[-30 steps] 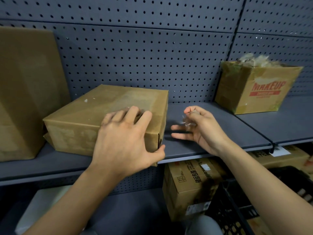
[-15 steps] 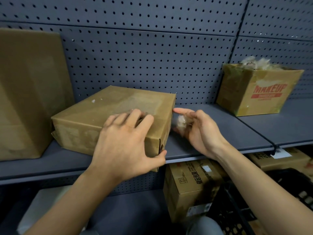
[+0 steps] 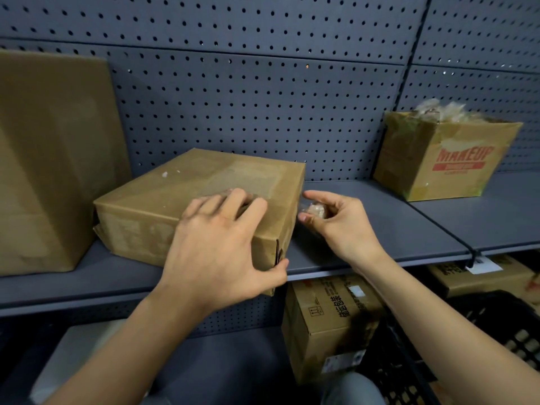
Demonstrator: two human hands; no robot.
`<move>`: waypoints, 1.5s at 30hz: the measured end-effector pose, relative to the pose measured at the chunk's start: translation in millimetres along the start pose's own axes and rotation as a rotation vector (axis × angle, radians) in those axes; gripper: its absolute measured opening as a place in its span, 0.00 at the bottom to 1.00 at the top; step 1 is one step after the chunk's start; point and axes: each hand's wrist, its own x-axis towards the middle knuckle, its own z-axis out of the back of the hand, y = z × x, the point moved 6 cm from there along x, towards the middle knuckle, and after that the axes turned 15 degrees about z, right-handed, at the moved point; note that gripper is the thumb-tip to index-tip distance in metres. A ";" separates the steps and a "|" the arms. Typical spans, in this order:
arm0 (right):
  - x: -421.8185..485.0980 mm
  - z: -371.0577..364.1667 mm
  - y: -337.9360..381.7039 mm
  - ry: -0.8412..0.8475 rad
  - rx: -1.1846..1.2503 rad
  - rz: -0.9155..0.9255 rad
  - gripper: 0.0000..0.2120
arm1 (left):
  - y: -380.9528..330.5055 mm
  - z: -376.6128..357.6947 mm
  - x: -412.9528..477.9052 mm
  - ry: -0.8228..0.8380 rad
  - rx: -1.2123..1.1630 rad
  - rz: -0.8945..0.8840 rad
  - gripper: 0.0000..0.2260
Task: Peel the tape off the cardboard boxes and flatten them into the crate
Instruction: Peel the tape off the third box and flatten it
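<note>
Cardboard box point(image 3: 181, 200): left grip point(image 3: 216, 244) clasps | right grip point(image 3: 342, 223): pinches tape wad point(image 3: 317, 210) | MAKEUP box point(image 3: 455, 171): scraps point(image 3: 438, 109)

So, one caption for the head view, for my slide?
Left hand grips a flat cardboard box on a shelf; right hand pinches balled tape beside it.
</note>
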 end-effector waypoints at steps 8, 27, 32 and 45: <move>-3.8 2.2 -5.2 0.000 -0.130 0.026 0.02 | 1.0 4.2 -3.3 -0.021 -0.034 -0.030 0.30; -6.6 13.0 3.9 -0.131 0.142 -0.095 0.16 | 37.6 17.7 -14.5 0.146 -0.090 -0.134 0.37; -14.4 20.5 9.1 -0.247 0.207 -0.036 0.08 | 38.4 25.0 -17.8 0.175 -0.084 -0.118 0.44; -35.2 28.3 15.0 -0.182 0.337 -0.009 0.02 | 58.9 23.1 -13.9 0.305 -0.047 0.003 0.37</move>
